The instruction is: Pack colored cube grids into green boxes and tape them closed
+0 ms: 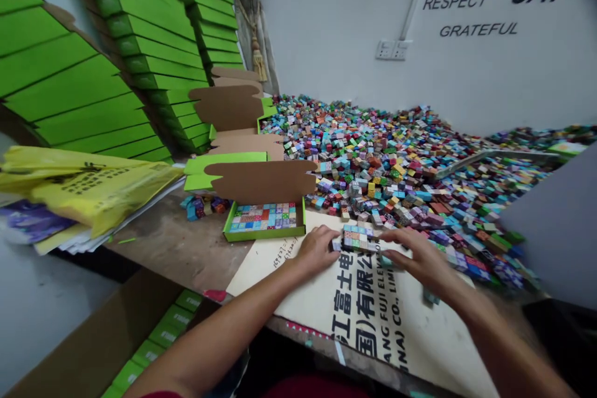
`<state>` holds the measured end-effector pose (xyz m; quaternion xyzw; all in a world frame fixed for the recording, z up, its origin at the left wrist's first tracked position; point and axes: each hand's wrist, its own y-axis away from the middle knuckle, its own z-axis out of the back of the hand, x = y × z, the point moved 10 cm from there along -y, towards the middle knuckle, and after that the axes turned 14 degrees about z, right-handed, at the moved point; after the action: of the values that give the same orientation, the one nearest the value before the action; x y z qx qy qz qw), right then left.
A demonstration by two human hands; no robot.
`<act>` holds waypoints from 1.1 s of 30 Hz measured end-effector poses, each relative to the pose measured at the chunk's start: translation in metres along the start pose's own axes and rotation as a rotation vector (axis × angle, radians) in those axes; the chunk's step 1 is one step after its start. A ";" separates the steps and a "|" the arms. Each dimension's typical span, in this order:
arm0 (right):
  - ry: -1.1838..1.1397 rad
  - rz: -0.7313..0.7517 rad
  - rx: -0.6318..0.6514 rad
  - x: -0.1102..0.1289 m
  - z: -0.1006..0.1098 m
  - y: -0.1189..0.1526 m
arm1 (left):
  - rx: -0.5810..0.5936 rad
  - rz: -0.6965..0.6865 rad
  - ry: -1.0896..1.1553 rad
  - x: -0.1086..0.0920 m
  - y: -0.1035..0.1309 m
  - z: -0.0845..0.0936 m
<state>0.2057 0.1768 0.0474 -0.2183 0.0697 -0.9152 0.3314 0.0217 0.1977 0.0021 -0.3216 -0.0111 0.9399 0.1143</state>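
A small flat group of patterned cubes [357,236] lies on the pale printed cardboard sheet [289,289] in front of me. My left hand [318,250] is at its left side, fingers curled, with the fingertips on a small patterned cube [336,244]. At the group's right end is my right hand [413,252], its index finger and thumb apart, with the fingertips close to the end cubes. Whether they touch is hard to see. A greenish cube [385,259] sits beside the right thumb.
An open green box [265,235] holding rows of cubes stands to the left, with more open boxes [228,109] behind. A large heap of loose cubes [364,149] covers the back and right. Stacked green boxes [153,56] and a yellow bag [88,183] are at left.
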 end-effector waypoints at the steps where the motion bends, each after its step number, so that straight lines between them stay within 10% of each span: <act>1: -0.001 0.001 -0.011 -0.002 -0.005 -0.006 | 0.000 0.011 -0.002 0.001 0.000 0.001; 11: 0.040 0.022 0.082 -0.001 -0.053 -0.035 | 0.013 0.110 0.141 0.011 0.001 0.015; 22: -1.037 -0.289 -0.154 0.015 -0.049 0.014 | 0.032 -0.305 0.309 -0.094 0.033 0.000; 29: -0.474 -0.297 -0.267 -0.029 -0.023 0.004 | -0.038 -0.128 -0.011 -0.047 -0.025 -0.015; 33: 0.056 -0.116 -0.141 -0.016 -0.025 -0.021 | -0.057 -0.083 -0.086 -0.030 -0.038 -0.026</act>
<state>0.1936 0.2024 0.0252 -0.2188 0.1305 -0.9315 0.2598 0.0681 0.2269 0.0031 -0.2834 -0.0558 0.9466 0.1433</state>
